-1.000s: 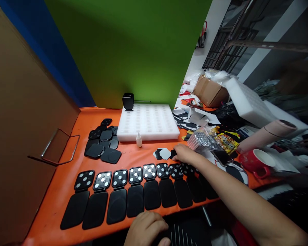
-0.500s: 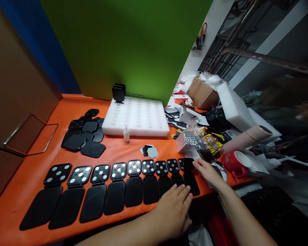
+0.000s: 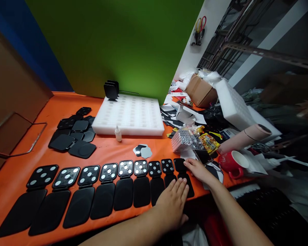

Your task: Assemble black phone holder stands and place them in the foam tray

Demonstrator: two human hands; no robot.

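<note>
- Right hand (image 3: 198,170) has fingertips on the end black square (image 3: 179,165); grip unclear.
- Left hand (image 3: 172,202) stretches flat over black panels (image 3: 191,190).
- Foam tray (image 3: 132,118) bears upright black cases (image 3: 110,90).

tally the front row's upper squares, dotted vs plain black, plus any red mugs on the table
Dotted squares: 8
Plain black square, at the right hand's fingertips: 1
Red mug: 1
Total: 10
</note>
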